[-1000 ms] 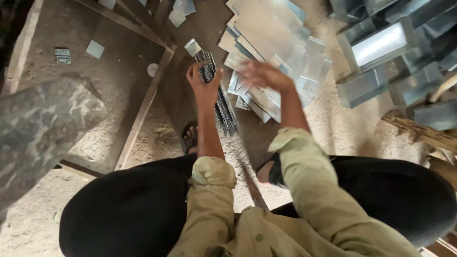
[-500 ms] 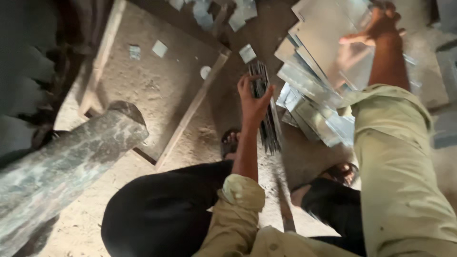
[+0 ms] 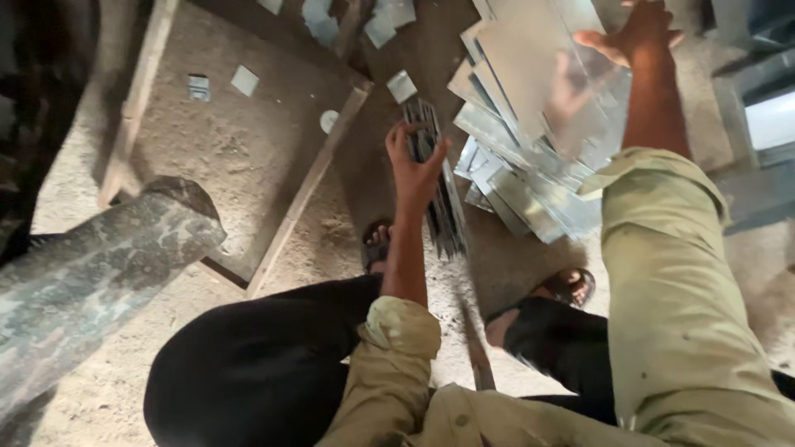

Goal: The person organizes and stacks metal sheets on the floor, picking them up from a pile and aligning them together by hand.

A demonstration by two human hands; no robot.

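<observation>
Strip bundle [image 3: 435, 178] left of sheet pile [image 3: 530, 124]

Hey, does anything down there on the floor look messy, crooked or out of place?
The shiny metal sheets under the right hand lie fanned out and skewed, not squared up. Small cut metal squares are strewn over the sandy floor. The left hand grips a bundle of narrow metal strips.

Wooden frame [image 3: 306, 194] on sandy floor [image 3: 232, 149]; grey log [image 3: 91, 265] leftward.
</observation>
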